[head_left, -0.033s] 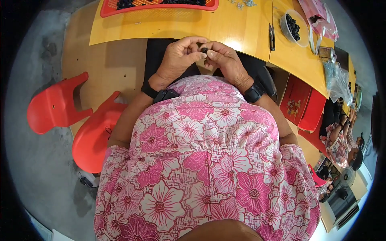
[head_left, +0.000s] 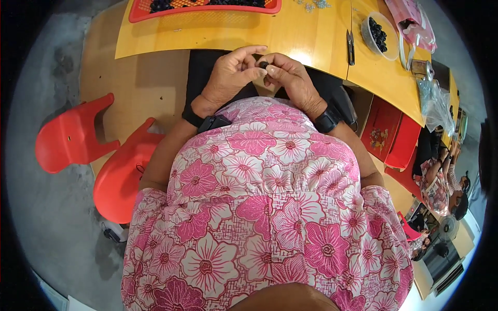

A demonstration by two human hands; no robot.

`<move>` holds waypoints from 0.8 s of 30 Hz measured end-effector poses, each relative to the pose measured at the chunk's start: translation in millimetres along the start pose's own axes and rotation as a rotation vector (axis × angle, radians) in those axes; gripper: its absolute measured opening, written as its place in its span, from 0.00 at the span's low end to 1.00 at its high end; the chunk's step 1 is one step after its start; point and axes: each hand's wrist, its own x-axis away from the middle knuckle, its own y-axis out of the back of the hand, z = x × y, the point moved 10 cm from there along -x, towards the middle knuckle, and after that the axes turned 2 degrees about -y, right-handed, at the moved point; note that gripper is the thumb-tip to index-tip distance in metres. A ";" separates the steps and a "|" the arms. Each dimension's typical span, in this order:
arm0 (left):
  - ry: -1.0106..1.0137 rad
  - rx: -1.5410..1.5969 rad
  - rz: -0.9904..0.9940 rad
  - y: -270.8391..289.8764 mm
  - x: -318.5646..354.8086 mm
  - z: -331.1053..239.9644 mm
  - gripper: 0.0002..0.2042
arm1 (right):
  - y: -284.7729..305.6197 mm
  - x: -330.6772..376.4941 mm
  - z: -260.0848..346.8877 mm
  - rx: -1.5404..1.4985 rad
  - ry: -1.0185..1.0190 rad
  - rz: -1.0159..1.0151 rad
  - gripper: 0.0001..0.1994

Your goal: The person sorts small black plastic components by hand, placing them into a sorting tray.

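A small dark round part (head_left: 263,65) is held up between both hands, just off the table's near edge. My right hand (head_left: 290,76) pinches it between thumb and bent index finger. My left hand (head_left: 233,74) meets it from the other side, its thumb tip against the part and the other fingers curled. The left index finger is stretched out above the part, toward the right. Fingers cover much of the part, so its exact kind cannot be made out. Both wrists wear black bands.
On the yellow table (head_left: 311,44) stand a red basket (head_left: 205,11) of black pieces and a clear bowl (head_left: 395,45) of similar parts, with black snips (head_left: 351,47) beside it. Red stools (head_left: 78,136) stand at left, a red box (head_left: 381,129) under the table. Other people sit far right.
My left index finger has straightened and lifted slightly away from the part. The right hand and the part keep their place.
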 end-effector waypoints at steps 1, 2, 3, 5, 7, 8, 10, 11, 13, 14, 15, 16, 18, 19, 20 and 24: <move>0.031 -0.032 0.040 -3.8 0.6 1.5 0.18 | -0.9 1.8 6.3 0.169 0.057 0.002 0.09; 0.062 -0.064 0.079 -7.9 1.4 2.5 0.20 | -0.9 3.1 6.4 0.168 0.058 0.001 0.09; 0.062 -0.066 0.080 -10.2 0.8 -2.3 0.20 | -1.5 4.3 10.7 0.247 0.107 -0.001 0.10; 0.110 -0.022 0.170 -25.2 1.2 -9.5 0.23 | -1.8 5.0 13.6 0.324 0.157 -0.003 0.11; 0.104 -0.041 0.177 -26.4 0.9 -14.0 0.23 | -4.7 9.2 27.2 0.446 0.328 -0.026 0.12; 0.098 -0.059 0.184 -26.9 0.5 -15.2 0.24 | -4.0 9.4 26.9 0.447 0.329 -0.026 0.12; 0.097 -0.047 0.183 -25.9 0.7 -15.1 0.24 | -2.6 10.5 29.0 0.483 0.361 -0.045 0.13; 0.097 -0.034 0.183 -25.8 0.8 -15.0 0.24 | -2.9 10.4 28.2 0.484 0.363 -0.044 0.13; 0.074 -0.012 0.164 -26.5 0.9 -17.7 0.23 | -2.4 11.5 31.0 0.456 0.408 -0.065 0.13; 0.050 0.011 0.146 -25.5 0.5 -20.1 0.23 | -3.4 12.8 33.5 0.456 0.408 -0.064 0.13; 0.049 0.011 0.145 -24.3 0.5 -19.5 0.23 | -5.0 14.7 36.6 0.486 0.398 -0.069 0.13; 0.038 -0.069 0.150 -22.5 0.4 -19.2 0.23 | -5.9 15.3 37.8 0.516 0.388 -0.075 0.13; 0.026 -0.149 0.155 -22.0 -0.2 -22.1 0.23 | -5.3 15.5 39.0 0.531 0.426 -0.086 0.13; 0.026 -0.198 0.151 -22.4 -1.0 -27.2 0.23 | -5.0 17.0 41.5 0.547 0.464 -0.098 0.14; 0.025 -0.246 0.148 -22.6 -1.6 -29.8 0.23 | -4.7 17.1 41.4 0.546 0.464 -0.098 0.14; -0.008 -0.242 0.123 -19.8 -1.4 -30.4 0.22 | -5.5 13.9 37.1 0.375 0.372 -0.078 0.12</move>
